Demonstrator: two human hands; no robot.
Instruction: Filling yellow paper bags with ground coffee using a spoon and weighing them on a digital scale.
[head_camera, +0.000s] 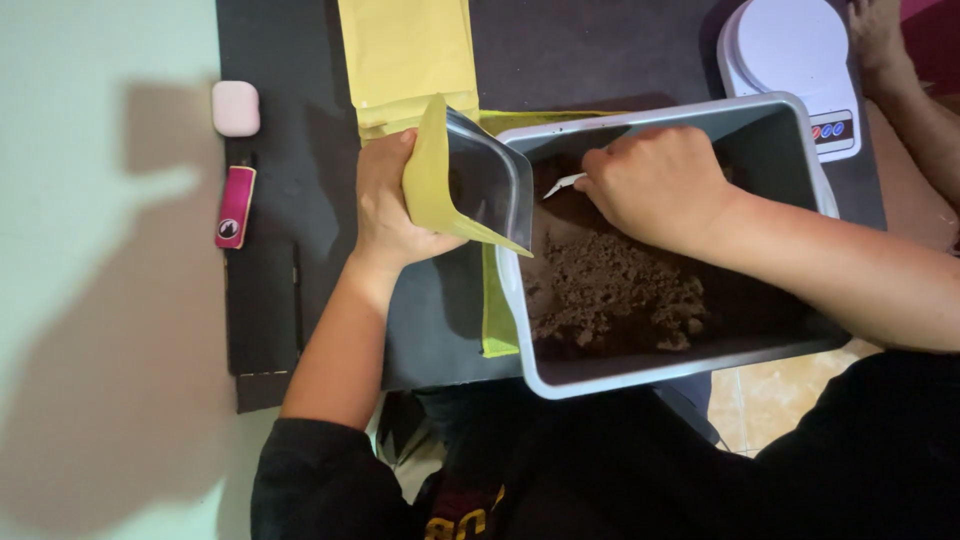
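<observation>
Left hand grips an open yellow pouch at the rim of a grey tub; right hand, closed on a white scoop, reaches inside above brown powder

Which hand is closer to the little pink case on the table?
The left hand. It holds the yellow pouch, across the dark mat from the pink case. The right hand is farther, inside the grey tub.

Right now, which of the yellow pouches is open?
The yellow pouch held up by the left hand at the edge of the grey tub: its mouth gapes open. The stack of pouches behind lies flat on the mat.
</observation>
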